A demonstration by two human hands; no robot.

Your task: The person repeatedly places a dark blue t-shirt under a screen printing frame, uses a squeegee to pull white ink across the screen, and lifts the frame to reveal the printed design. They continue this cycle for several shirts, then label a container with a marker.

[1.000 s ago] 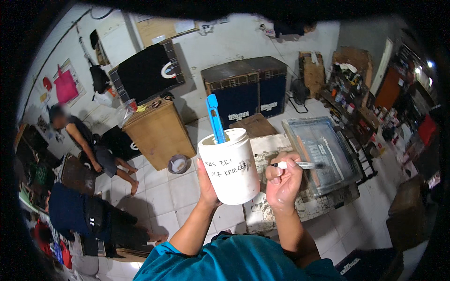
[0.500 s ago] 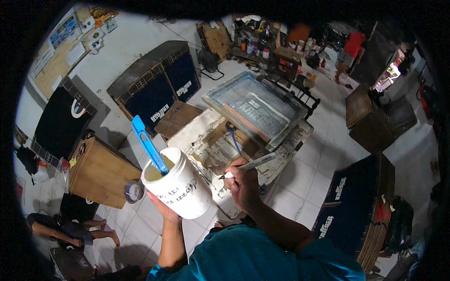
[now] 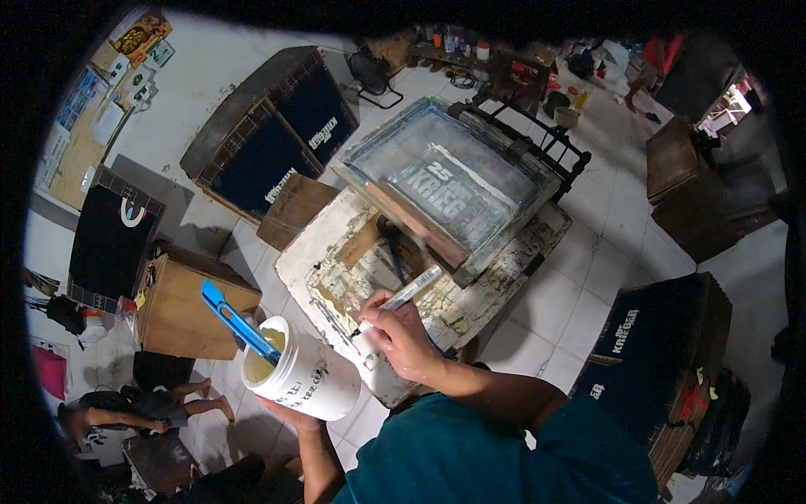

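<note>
My left hand [image 3: 290, 413] supports a white plastic tub [image 3: 323, 382] from below, tilted, with black handwriting on its side. Out of its mouth leans a long blue plastic tool [image 3: 235, 323]; its lower end is hidden inside. Between the fingers of my right hand [image 3: 401, 338] is a marker pen [image 3: 411, 289], uncapped, its dark tip pointing at the tub but apart from it. Beyond my hands stands a worn, paint-crusted table [image 3: 474, 319]. On it rests a framed printing screen [image 3: 478, 164] with a wooden squeegee [image 3: 416, 223] along its near edge.
A blue-handled tool [image 3: 391, 245] lies on the table. Dark blue printed panels [image 3: 315, 130] lean at the back left; more panels [image 3: 646, 336] are stacked at right. A brown stack [image 3: 197, 302] stands at left, and another person's leg [image 3: 206, 407] shows at lower left.
The whole view has shifted. The tub in my left hand sits lower and farther left in the picture; my right hand with the marker pen has also moved left and down.
</note>
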